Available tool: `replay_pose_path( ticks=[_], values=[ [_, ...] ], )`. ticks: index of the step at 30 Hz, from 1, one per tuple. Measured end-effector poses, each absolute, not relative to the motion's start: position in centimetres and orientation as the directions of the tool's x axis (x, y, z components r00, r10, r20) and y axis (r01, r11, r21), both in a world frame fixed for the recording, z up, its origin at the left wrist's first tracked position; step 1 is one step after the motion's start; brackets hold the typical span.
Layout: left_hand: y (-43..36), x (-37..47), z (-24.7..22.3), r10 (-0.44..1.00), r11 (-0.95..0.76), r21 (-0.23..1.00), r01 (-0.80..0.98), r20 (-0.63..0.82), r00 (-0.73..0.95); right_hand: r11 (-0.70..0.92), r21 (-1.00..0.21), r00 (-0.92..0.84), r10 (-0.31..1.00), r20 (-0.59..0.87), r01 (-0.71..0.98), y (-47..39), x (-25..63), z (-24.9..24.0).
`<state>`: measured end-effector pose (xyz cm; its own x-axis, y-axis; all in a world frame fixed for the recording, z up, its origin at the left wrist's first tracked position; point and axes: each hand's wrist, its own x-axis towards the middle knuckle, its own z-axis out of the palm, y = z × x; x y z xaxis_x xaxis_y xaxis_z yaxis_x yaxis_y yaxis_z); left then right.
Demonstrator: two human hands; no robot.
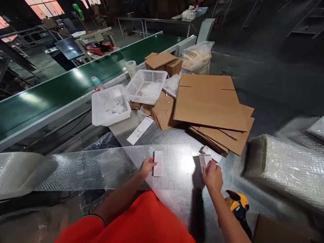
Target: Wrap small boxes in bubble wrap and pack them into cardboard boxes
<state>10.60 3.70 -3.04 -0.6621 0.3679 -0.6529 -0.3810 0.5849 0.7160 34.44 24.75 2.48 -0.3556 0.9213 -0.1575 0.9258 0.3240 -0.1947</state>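
Person's torso in bright orange-red top (pixel 146 222), solid colour across visible front. Left sleeve (pixel 82 230) short, same orange-red, curved hem edged with narrow dark trim (pixel 98 216). Both forearms (pixel 124 195) bare; left hand (pixel 147 167), right hand (pixel 213 176) likewise bare.

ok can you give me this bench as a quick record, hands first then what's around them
left hand: touching a pale box on the bubble wrap
right hand: holding a second box by the wrap's right end
table: metal, partly under the wrap
cardboard: flat stack beyond the right hand
baskets: two, white, beyond the wrap
belt: green, behind the baskets
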Motion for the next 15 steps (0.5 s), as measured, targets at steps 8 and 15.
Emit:
replay_pose_path(
  ticks=[8, 15],
  values=[
    [4.3, 11.0, -3.3, 0.373, 0.499, 0.742, -0.447, -0.650, -0.663, 0.373, -0.407, -0.511, 0.802, -0.311, 0.834, 13.1, 22.3, 2.5],
    [3.9, 10.9, -3.5, 0.435, 0.485, 0.767, -0.420, -0.629, -0.645, 0.441, -0.450, -0.590, 0.759, -0.275, 0.777, 11.1, 21.8, 1.0]
  ],
)
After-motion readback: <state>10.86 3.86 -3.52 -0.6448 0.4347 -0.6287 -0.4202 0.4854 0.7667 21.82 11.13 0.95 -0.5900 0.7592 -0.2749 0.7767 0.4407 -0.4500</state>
